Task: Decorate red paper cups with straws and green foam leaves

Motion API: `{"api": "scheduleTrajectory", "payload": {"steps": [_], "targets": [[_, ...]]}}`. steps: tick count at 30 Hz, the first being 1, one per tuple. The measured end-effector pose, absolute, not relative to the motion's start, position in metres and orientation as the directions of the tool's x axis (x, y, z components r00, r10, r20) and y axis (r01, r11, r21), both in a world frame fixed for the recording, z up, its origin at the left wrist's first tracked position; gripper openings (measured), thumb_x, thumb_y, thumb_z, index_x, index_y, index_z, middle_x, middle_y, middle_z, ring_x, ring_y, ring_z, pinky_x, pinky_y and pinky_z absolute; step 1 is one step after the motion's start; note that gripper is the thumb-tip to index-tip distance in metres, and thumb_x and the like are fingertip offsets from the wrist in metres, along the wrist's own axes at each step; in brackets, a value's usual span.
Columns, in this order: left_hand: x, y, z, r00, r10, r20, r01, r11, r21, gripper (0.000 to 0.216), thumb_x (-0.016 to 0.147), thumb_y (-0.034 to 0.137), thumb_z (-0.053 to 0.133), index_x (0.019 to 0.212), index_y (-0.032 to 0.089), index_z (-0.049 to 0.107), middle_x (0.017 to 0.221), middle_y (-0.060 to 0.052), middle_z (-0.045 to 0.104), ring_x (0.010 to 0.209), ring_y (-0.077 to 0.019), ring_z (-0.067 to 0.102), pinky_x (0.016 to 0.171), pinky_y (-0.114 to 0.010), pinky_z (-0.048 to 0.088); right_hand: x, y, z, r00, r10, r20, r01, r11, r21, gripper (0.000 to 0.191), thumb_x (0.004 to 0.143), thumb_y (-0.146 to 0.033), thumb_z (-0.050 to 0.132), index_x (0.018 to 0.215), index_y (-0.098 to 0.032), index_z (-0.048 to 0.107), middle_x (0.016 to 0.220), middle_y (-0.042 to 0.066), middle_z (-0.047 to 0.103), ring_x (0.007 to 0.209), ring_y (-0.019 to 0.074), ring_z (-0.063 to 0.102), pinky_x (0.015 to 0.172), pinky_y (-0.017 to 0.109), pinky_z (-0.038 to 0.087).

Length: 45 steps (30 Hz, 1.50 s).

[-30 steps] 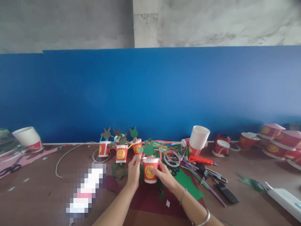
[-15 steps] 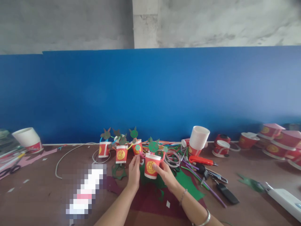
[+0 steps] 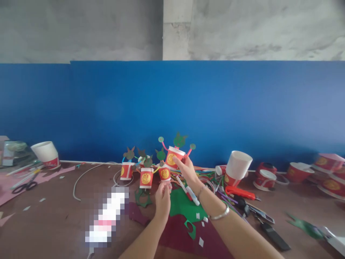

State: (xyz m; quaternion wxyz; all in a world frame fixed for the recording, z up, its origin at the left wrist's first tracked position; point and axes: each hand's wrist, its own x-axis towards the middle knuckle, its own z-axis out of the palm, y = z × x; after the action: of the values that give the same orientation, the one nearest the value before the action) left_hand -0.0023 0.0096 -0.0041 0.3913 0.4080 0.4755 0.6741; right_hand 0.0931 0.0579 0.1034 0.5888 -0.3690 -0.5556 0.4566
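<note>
My right hand (image 3: 185, 167) grips a red paper cup (image 3: 172, 158) with a gold emblem, raised and tilted. A green eared paper head (image 3: 179, 140) rises from this cup, and pink stick arms with green discs spread from its sides. Lower down, my left hand (image 3: 163, 199) is closed with its fingertips together; what they hold, if anything, I cannot make out. Just above it stands another decorated cup (image 3: 164, 173). More cup figures stand to the left, including a front one (image 3: 146, 178) and a blue-armed one (image 3: 126, 171).
Green paper (image 3: 180, 205) and maroon paper (image 3: 188, 237) lie under my arms, with markers (image 3: 192, 196) on top. At right are stacked white cups (image 3: 238, 165), an orange cutter (image 3: 239, 192) and keys (image 3: 273, 235). Scissors (image 3: 25, 187) lie at left, and a pixelated area covers the front-left table.
My right hand has lifted the cup figure up and away, tilting it. My left hand has come off it and sits lower. Markers and cut green paper now show; the view has shifted slightly left.
</note>
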Motion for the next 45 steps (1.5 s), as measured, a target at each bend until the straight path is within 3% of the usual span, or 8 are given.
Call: {"api": "scheduleTrajectory", "payload": {"steps": [3, 9, 13, 22, 27, 33, 39, 45], "targets": [[-0.002, 0.009, -0.007, -0.346, 0.914, 0.212, -0.079, -0.253, 0.964, 0.027, 0.077, 0.038, 0.055, 0.084, 0.015, 0.067, 0.071, -0.005, 0.064, 0.067, -0.0182, 0.059, 0.061, -0.028, 0.044, 0.074, 0.097, 0.115, -0.014, 0.916, 0.401, 0.084, 0.4, -0.912, 0.048, 0.07, -0.045, 0.067, 0.107, -0.016, 0.056, 0.1, 0.008, 0.069, 0.088, 0.0212, 0.065, 0.077, 0.033, 0.052], [-0.005, 0.013, -0.009, -0.383, 0.902, 0.198, -0.078, -0.246, 0.966, 0.024, 0.076, 0.035, 0.055, 0.084, 0.016, 0.066, 0.077, -0.008, 0.067, 0.074, -0.0214, 0.062, 0.066, -0.03, 0.046, 0.053, 0.139, 0.102, -0.063, 0.929, 0.365, 0.165, 0.37, -0.914, 0.053, 0.061, -0.038, 0.075, 0.107, -0.016, 0.057, 0.098, 0.008, 0.068, 0.088, 0.0216, 0.064, 0.077, 0.035, 0.051], [-0.012, 0.017, -0.009, -0.559, 0.813, 0.164, -0.128, -0.279, 0.952, 0.019, 0.072, 0.028, 0.054, 0.081, 0.016, 0.065, 0.079, -0.007, 0.066, 0.076, -0.0207, 0.061, 0.068, -0.031, 0.045, 0.052, 0.143, 0.084, -0.112, 0.944, 0.312, 0.186, 0.328, -0.926, 0.046, 0.062, -0.039, 0.074, 0.1, -0.017, 0.06, 0.092, 0.006, 0.069, 0.081, 0.0207, 0.065, 0.07, 0.032, 0.053], [-0.03, 0.028, -0.015, -0.713, 0.701, 0.028, -0.28, -0.32, 0.905, 0.005, 0.061, 0.019, 0.045, 0.062, 0.019, 0.049, 0.053, 0.005, 0.049, 0.048, -0.0101, 0.043, 0.048, -0.021, 0.033, 0.053, 0.152, 0.067, -0.091, 0.97, 0.226, 0.251, 0.242, -0.937, 0.045, 0.063, -0.045, 0.074, 0.095, -0.016, 0.06, 0.087, 0.007, 0.069, 0.066, 0.0177, 0.065, 0.051, 0.026, 0.051], [-0.043, 0.039, -0.013, -0.688, 0.726, 0.007, -0.339, -0.33, 0.881, 0.015, 0.058, 0.022, 0.047, 0.072, 0.018, 0.051, 0.057, 0.004, 0.054, 0.048, -0.0093, 0.048, 0.05, -0.021, 0.038, 0.049, 0.149, 0.068, -0.093, 0.969, 0.23, 0.344, 0.248, -0.905, 0.04, 0.066, -0.047, 0.071, 0.089, -0.016, 0.063, 0.089, 0.009, 0.07, 0.072, 0.021, 0.066, 0.057, 0.028, 0.051], [-0.04, 0.04, -0.013, -0.62, 0.784, 0.044, -0.353, -0.329, 0.876, 0.032, 0.06, 0.028, 0.055, 0.089, 0.016, 0.056, 0.078, -0.004, 0.062, 0.063, -0.0131, 0.061, 0.059, -0.025, 0.047, 0.047, 0.135, 0.073, -0.089, 0.947, 0.307, 0.462, 0.312, -0.83, 0.034, 0.071, -0.047, 0.066, 0.087, -0.016, 0.067, 0.084, 0.008, 0.071, 0.077, 0.0227, 0.065, 0.07, 0.031, 0.049], [-0.038, 0.037, -0.013, -0.613, 0.783, 0.108, -0.268, -0.334, 0.904, 0.029, 0.063, 0.029, 0.052, 0.088, 0.015, 0.056, 0.075, -0.004, 0.061, 0.063, -0.014, 0.06, 0.059, -0.026, 0.047, 0.049, 0.112, 0.077, -0.017, 0.907, 0.42, 0.548, 0.359, -0.755, 0.046, 0.077, -0.039, 0.059, 0.114, -0.011, 0.059, 0.116, 0.016, 0.062, 0.11, 0.0297, 0.054, 0.092, 0.04, 0.042], [-0.029, 0.025, -0.006, -0.493, 0.831, 0.257, -0.124, -0.359, 0.925, 0.012, 0.066, 0.022, 0.054, 0.076, 0.017, 0.059, 0.067, -0.001, 0.059, 0.061, -0.0143, 0.056, 0.058, -0.025, 0.044, 0.089, 0.077, 0.078, -0.046, 0.75, 0.659, 0.615, 0.542, -0.573, 0.03, 0.085, -0.027, 0.046, 0.108, -0.016, 0.061, 0.103, 0.011, 0.066, 0.098, 0.0234, 0.058, 0.087, 0.036, 0.045]]}}
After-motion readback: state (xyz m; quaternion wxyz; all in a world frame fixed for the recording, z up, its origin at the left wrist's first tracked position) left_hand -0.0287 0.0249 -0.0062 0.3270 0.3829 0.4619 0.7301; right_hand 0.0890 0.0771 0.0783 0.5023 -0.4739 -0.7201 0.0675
